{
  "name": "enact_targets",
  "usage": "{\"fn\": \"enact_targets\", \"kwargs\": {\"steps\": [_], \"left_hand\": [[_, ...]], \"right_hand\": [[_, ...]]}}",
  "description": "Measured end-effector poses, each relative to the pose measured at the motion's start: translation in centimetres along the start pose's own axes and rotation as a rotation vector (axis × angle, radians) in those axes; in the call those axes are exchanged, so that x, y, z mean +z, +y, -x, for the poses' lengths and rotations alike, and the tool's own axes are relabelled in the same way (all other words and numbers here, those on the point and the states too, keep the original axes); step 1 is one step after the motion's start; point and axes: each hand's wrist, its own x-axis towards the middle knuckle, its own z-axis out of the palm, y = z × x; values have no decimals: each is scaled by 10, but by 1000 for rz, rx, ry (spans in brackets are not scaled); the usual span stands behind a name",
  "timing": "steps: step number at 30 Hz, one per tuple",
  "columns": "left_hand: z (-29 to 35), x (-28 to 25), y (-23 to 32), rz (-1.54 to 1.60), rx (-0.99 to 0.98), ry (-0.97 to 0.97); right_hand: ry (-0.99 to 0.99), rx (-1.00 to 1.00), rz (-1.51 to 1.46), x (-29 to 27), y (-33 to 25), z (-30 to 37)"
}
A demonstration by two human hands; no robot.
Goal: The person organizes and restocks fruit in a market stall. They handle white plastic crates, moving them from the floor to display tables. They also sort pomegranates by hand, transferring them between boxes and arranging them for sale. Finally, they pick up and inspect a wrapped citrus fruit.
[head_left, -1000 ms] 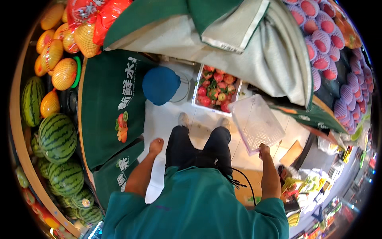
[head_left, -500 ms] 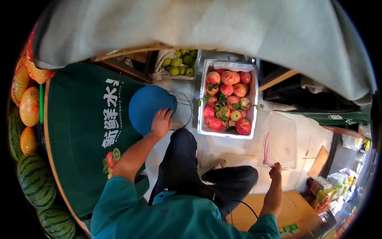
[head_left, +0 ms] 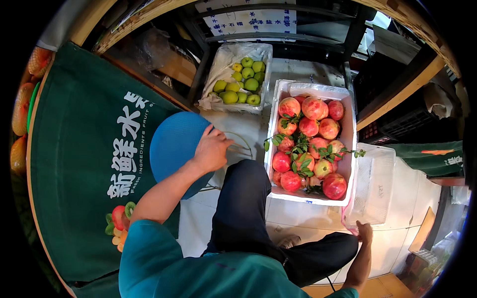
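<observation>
The left hand (head_left: 211,149) is resting on the right edge of a blue round stool (head_left: 174,149), its thumb and fingers spreading apart. The right hand (head_left: 365,232) is pinching the near edge of a clear plastic basket (head_left: 375,198), which is lying just beside the right edge of a white foam box (head_left: 310,200). Red fruit (head_left: 318,108) and leafy sprigs (head_left: 300,164) are filling that box. Beyond its far left corner, green fruit (head_left: 251,85) is sitting in a smaller box (head_left: 270,69).

this is a fruit shop, by the look of it: a white foam box (head_left: 310,200) full of pomegranates (head_left: 309,127), another box (head_left: 237,106) of green fruit (head_left: 251,85), netted fruit (head_left: 22,109) at the left edge, and green cloth (head_left: 74,124) printed with fruit pictures (head_left: 119,226).
</observation>
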Motion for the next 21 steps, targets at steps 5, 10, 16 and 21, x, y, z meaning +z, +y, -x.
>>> {"fn": "enact_targets", "kwargs": {"steps": [5, 10, 16, 21], "left_hand": [[39, 0, -14, 44, 102, -176], [-45, 22, -83, 193, -63, -156], [-178, 92, -234, -54, -370, -192], [-231, 141, -325, -165, -473, -181]], "right_hand": [[648, -214, -176, -76, -158, 16], [615, -889, -206, -44, -319, 94], [554, -921, -335, 14, -421, 139], [537, -777, -242, 17, -440, 131]]}}
